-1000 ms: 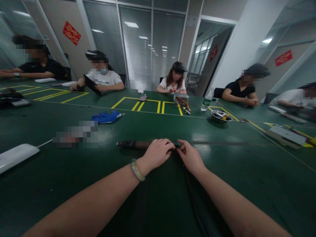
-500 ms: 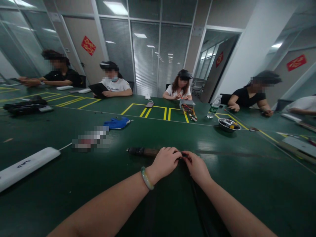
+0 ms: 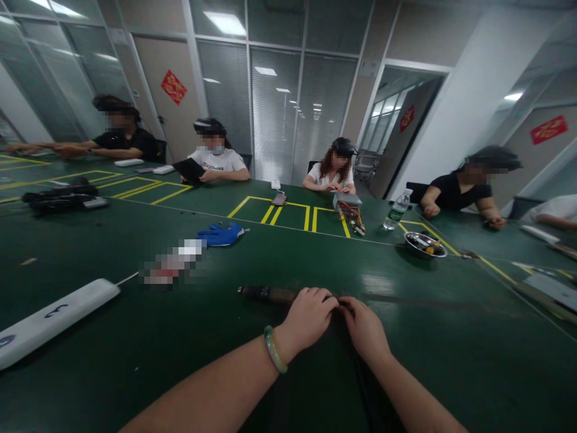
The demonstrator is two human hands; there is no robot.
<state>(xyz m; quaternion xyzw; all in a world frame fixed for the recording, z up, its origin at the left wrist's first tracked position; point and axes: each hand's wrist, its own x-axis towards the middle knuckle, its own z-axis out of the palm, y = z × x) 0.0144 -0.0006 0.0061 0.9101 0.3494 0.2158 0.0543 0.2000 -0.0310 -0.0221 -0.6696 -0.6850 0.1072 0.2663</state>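
A long corded tool (image 3: pixel 282 296), which looks like an electric screwdriver, lies across the green table (image 3: pixel 202 343). Its black nose with a small metal tip points left, and the body behind is brownish. My left hand (image 3: pixel 311 319), with a jade-like bangle on the wrist, is closed over the tool's rear part. At the tail end my right hand (image 3: pixel 364 328) pinches a dark piece where the black cable (image 3: pixel 366 391) begins; the fingers of both hands nearly meet there. From the right hand the cable runs down toward the table's near side. Fingers cover the exact joint.
A white power bank (image 3: pixel 67 322) with a cable lies left, near a blue glove (image 3: pixel 223 234). Farther off are a metal bowl (image 3: pixel 426 252) of small parts, a water bottle (image 3: pixel 396 210) and a grey box (image 3: pixel 346 200) with coloured wires. Several people sit across the table.
The view has shifted slightly, so the scene sits a little lower and farther right. Both hands keep their hold at the tool's rear end, with only small finger movement.
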